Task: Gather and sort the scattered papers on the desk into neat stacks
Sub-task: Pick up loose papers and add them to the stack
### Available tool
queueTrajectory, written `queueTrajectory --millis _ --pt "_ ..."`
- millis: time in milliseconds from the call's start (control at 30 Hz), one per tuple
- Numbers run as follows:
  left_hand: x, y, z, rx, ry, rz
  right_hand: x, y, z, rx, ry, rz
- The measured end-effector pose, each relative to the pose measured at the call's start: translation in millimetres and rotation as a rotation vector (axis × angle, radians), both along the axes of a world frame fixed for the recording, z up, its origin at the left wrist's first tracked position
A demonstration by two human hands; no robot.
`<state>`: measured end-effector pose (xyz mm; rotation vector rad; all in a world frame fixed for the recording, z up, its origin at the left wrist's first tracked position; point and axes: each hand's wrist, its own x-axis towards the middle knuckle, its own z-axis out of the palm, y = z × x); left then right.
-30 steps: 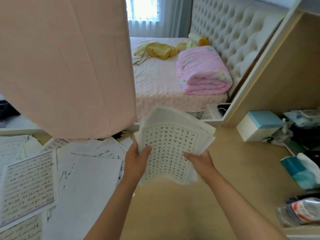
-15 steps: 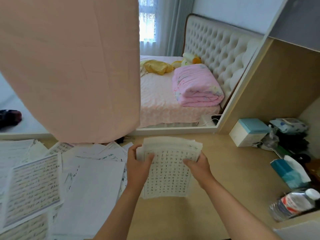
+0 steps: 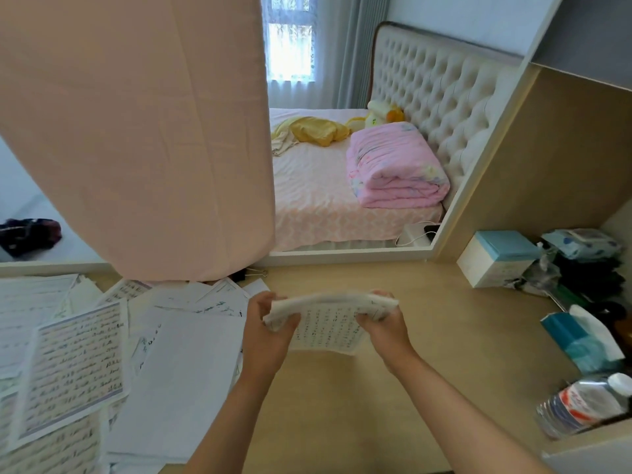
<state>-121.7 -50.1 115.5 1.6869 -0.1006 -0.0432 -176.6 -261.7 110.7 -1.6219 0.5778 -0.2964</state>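
Lower than a second back, the bundle of sheets (image 3: 328, 328) tips almost flat, top edge bowed, over the tabletop (image 3: 444, 319) at 12 o'clock. Left hand (image 3: 270, 331) and right hand (image 3: 383, 331): each grip clamps a side. Probably squaring it; loose papers (image 3: 102, 354) wait at 9 o'clock.

I have lowered the paper stack (image 3: 326, 325) toward the tabletop (image 3: 444, 336). It now bows between my left hand (image 3: 270, 331) and right hand (image 3: 384, 325), tipped flatter.

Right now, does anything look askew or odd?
Yes: loose papers lie overlapped and crooked across the left of the desk; the stack in left hand and right hand bows on top; a bottle lies sideways.
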Motion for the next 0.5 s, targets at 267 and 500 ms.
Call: queueTrajectory --millis 267,500 --pt "2 -19 -5 0.021 0.017 0.036 17 0 -6 0.006 -0.029 0.029" --pt "18 -27 -23 0.047 0.055 0.06 35 -5 -16 0.061 -0.011 -0.014"
